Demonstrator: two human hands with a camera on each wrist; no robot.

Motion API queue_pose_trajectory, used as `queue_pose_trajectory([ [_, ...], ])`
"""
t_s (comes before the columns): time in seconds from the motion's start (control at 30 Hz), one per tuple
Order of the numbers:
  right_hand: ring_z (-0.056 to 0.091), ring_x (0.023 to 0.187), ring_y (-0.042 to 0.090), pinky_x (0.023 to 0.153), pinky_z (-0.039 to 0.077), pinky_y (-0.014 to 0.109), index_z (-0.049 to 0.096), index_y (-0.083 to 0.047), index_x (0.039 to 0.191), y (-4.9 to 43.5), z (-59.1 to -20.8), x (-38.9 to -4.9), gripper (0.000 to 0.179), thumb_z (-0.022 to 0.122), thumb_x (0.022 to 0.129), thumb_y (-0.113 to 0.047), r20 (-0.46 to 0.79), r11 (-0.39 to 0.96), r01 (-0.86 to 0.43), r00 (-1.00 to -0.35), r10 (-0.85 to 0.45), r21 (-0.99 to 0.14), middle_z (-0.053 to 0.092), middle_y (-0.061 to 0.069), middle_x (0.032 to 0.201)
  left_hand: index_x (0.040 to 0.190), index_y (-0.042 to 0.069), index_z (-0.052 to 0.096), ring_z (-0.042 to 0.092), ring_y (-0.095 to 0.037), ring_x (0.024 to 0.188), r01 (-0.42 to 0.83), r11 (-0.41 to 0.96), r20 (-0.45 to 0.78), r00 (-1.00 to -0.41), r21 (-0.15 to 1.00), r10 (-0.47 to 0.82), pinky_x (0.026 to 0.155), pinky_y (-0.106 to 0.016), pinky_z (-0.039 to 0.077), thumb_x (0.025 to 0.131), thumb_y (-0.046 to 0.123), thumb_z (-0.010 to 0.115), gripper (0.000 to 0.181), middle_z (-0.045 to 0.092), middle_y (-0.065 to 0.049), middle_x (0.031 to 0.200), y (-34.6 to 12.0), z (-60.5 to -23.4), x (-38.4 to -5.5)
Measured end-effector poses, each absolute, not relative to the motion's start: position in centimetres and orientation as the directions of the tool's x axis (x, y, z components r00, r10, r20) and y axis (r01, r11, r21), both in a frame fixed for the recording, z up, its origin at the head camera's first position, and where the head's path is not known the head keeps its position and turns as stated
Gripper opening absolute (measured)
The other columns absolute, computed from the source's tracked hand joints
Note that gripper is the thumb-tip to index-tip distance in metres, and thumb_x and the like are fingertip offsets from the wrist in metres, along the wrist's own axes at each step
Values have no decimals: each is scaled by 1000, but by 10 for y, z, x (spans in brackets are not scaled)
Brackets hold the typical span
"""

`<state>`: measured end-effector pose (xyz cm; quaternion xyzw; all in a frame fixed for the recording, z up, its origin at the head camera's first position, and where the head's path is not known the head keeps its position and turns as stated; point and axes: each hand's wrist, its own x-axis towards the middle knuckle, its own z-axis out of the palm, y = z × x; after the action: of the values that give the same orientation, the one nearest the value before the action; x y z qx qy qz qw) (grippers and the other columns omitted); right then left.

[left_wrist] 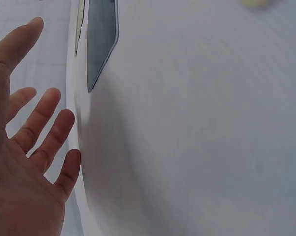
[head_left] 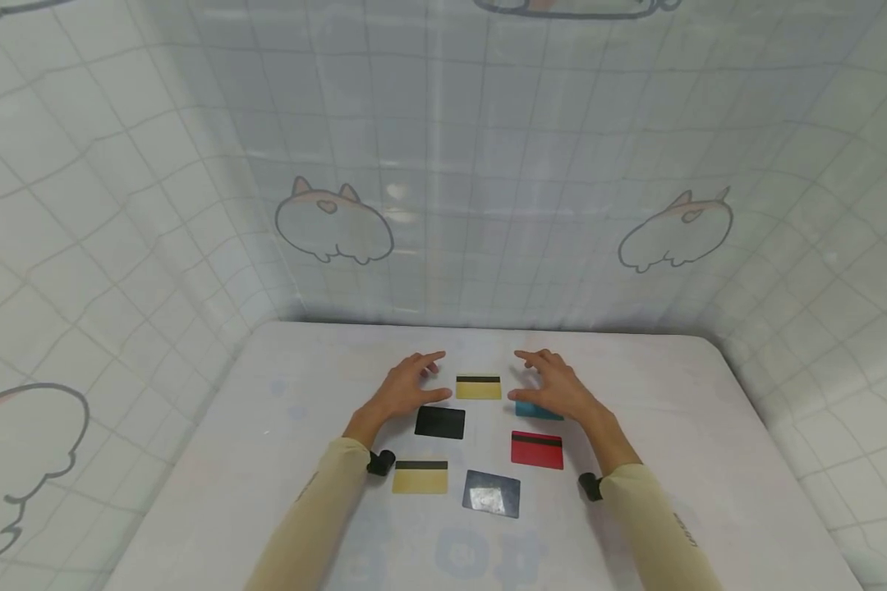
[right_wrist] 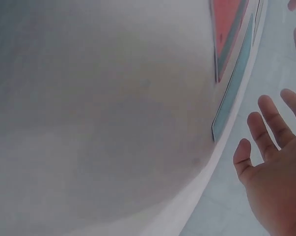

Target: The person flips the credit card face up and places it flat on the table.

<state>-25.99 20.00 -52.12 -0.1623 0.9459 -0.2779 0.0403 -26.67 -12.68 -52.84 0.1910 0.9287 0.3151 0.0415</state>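
Observation:
My left hand (head_left: 405, 386) hovers over the table, fingers spread and thumb apart, holding nothing. Just below it lies a black card (head_left: 440, 423). Opposite, my right hand (head_left: 556, 388) is held the same way, also with nothing in its grasp, and it partly covers a blue card (head_left: 538, 411). Between the two hands, a gold card (head_left: 478, 391) with a dark stripe lies flat. Nearer me are a red card (head_left: 536, 454) with a dark stripe, a second gold card (head_left: 420, 481) and a glossy dark card (head_left: 491, 494). The left wrist view shows the open left palm (left_wrist: 25, 196).
The white table (head_left: 266, 492) has a rounded far edge. Patterned sheets with grid lines and cartoon animals hang as a back wall (head_left: 488, 246) and at both sides. A small black device (head_left: 380, 463) is at the left wrist, another (head_left: 590, 487) at the right.

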Motion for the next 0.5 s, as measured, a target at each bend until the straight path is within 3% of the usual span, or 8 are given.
queue_pose_trajectory([
  [0.23,48,122,28,101,43,59,47,-22,151,193,-522,-264,85,77,80,-59,-9,781,-301,-931,-365,-547,57,8,128,150,20,49,56,-21,111,330,740,18,-919,586,395,104,-54,36,86,48,77,75,63,0,116,-121,-531,-273],
  [0.5,50,118,27,100,42,58,50,-19,148,188,-524,-271,81,78,82,-54,-44,803,-314,-921,-388,-507,59,7,121,145,18,55,54,-18,105,357,769,25,-913,530,406,97,-51,38,85,50,77,71,63,6,108,-118,-536,-281],
])
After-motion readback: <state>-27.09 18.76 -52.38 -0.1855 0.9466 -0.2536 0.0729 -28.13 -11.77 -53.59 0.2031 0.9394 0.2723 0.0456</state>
